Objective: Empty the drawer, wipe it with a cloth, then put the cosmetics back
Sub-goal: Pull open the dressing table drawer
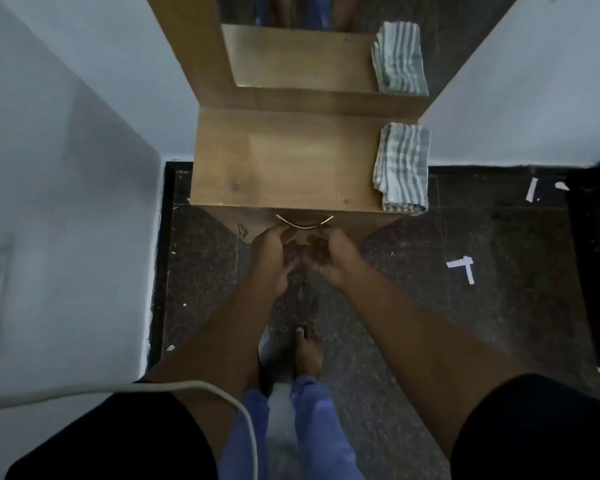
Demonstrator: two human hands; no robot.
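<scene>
Two hands reach for the drawer handle under a small wooden stand.

The left hand (274,252) and the right hand (329,256) are both just below the curved metal handle (303,223) on the drawer front (253,232), with fingers curled up near it. I cannot tell if they hold it tight yet, because the hands are dark and blurry. The drawer looks closed, so the cosmetics are hidden inside, I think. The handle is thin, hard and smooth, so it is best to hook fingers behind its middle and pull straight. A drawer full of small bottles may feel a bit heavy, and they could rattle or tip. The striped cloth (402,168) lies folded on the right side of the stand top (284,161). It looks soft and light, easy to grab anywhere.
</scene>
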